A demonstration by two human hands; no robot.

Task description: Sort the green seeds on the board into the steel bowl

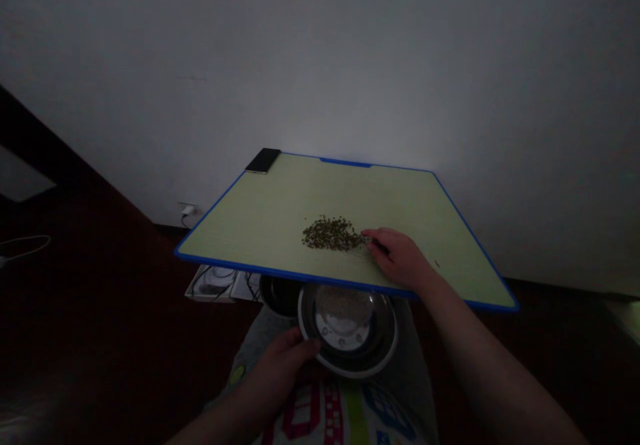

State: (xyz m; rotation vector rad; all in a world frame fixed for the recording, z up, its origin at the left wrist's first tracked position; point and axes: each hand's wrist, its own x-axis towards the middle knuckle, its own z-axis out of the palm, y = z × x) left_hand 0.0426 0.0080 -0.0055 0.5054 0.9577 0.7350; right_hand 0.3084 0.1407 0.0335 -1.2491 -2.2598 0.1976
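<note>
Left hand was clamped on the metal bowl, lower centre. Right hand was at the granule pile, mid-frame; closure could not be determined.

Bits on tbl too sm. for ID

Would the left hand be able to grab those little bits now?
Probably not: the left hand is holding the metal bowl below the near edge of the table, while the little bits lie on top. It likely must let go first.
</note>
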